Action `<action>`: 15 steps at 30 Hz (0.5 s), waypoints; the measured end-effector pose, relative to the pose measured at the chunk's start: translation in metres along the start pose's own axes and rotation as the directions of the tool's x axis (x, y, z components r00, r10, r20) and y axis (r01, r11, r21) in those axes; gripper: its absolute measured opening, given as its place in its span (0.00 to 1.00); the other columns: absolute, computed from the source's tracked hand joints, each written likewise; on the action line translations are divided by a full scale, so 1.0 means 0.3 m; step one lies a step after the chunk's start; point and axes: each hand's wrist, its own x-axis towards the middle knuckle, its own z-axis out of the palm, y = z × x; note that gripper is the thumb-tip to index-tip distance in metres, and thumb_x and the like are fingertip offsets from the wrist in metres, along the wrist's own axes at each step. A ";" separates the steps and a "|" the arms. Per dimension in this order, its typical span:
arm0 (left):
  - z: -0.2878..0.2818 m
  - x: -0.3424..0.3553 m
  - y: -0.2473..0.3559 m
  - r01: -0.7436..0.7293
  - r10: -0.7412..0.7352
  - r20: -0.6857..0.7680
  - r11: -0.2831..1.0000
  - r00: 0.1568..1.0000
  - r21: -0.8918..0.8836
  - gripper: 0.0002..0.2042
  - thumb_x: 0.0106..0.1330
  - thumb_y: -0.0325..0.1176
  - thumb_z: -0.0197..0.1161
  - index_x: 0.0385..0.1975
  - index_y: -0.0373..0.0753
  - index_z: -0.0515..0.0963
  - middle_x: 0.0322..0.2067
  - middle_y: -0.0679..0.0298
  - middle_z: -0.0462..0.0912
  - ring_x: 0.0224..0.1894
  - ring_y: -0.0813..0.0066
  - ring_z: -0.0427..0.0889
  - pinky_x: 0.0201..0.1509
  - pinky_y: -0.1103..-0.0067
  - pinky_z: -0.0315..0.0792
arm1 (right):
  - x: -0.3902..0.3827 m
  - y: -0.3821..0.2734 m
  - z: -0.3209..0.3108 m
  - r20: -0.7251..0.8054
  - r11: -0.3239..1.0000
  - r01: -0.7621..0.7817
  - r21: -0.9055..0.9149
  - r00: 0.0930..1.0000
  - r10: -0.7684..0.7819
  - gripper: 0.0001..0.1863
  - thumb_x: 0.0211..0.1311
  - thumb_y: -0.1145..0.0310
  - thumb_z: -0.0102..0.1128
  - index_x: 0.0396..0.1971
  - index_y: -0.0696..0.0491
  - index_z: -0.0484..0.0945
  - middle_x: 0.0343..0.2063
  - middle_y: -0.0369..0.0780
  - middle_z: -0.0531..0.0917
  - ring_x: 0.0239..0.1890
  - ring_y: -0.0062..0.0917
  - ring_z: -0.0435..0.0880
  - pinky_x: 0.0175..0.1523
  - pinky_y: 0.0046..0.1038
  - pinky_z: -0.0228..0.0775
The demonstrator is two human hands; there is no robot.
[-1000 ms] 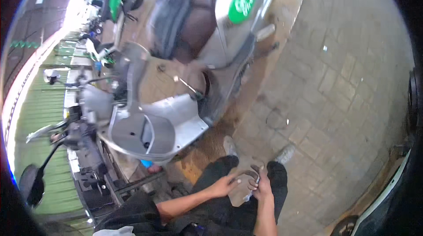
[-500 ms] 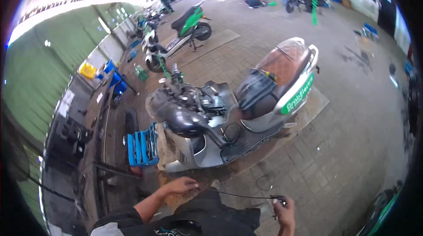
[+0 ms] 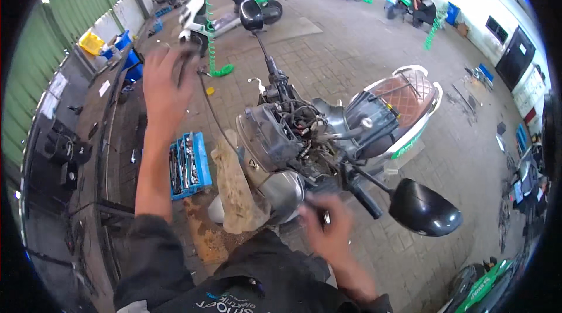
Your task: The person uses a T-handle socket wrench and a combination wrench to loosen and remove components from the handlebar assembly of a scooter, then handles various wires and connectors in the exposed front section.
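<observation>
My left hand (image 3: 167,88) is raised on the left, its fingers closed round the upper end of a thin black cable (image 3: 216,111) and smeared by motion. The cable hangs down toward the front of a silver scooter (image 3: 284,187), where its lower stretch is lost from sight. Low in front of the scooter, my right hand (image 3: 331,231) is curled round a small dark piece with a shiny tip, partly hidden by the fingers. The scooter's handlebar area is uncovered, baring a tangle of wiring (image 3: 301,123). A stained tan cloth (image 3: 231,190) drapes over its front.
A blue toolbox (image 3: 199,161) full of tools stands left of the scooter. Two mirrors jut out, the nearer mirror (image 3: 424,207) close to my right hand. A green coiled hose (image 3: 211,32) hangs beyond my left hand. A dark workbench (image 3: 96,196) lines the left side.
My left hand has risen up and to the left with the cable. My right hand has moved left and up toward the scooter's front. The view has shifted closer to the scooter.
</observation>
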 end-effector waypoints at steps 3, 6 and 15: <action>0.108 0.054 -0.006 -0.204 0.190 0.154 0.976 0.970 0.080 0.19 0.58 0.32 0.69 0.50 0.37 0.78 0.46 0.52 0.81 0.49 0.50 0.79 0.55 0.60 0.71 | 0.205 -0.013 0.206 -0.162 0.995 -0.099 0.004 0.982 0.098 0.10 0.59 0.69 0.70 0.36 0.58 0.81 0.25 0.46 0.83 0.24 0.35 0.81 0.32 0.32 0.71; 0.253 -0.025 0.130 -0.019 0.567 0.394 0.587 0.723 -0.809 0.18 0.63 0.31 0.65 0.52 0.34 0.76 0.48 0.50 0.81 0.51 0.50 0.79 0.55 0.63 0.72 | 0.337 -0.033 0.222 -0.211 0.984 -0.117 -0.134 0.974 0.087 0.10 0.60 0.69 0.69 0.36 0.59 0.81 0.27 0.48 0.84 0.26 0.38 0.83 0.33 0.33 0.72; 0.453 -0.108 0.191 0.563 0.570 0.588 0.248 0.574 -0.789 0.11 0.68 0.24 0.58 0.48 0.32 0.77 0.40 0.52 0.83 0.47 0.64 0.83 0.52 0.69 0.74 | 0.541 -0.252 0.070 -0.092 0.845 -0.056 -0.532 0.996 0.008 0.11 0.58 0.67 0.69 0.36 0.57 0.82 0.28 0.45 0.84 0.31 0.41 0.84 0.38 0.38 0.74</action>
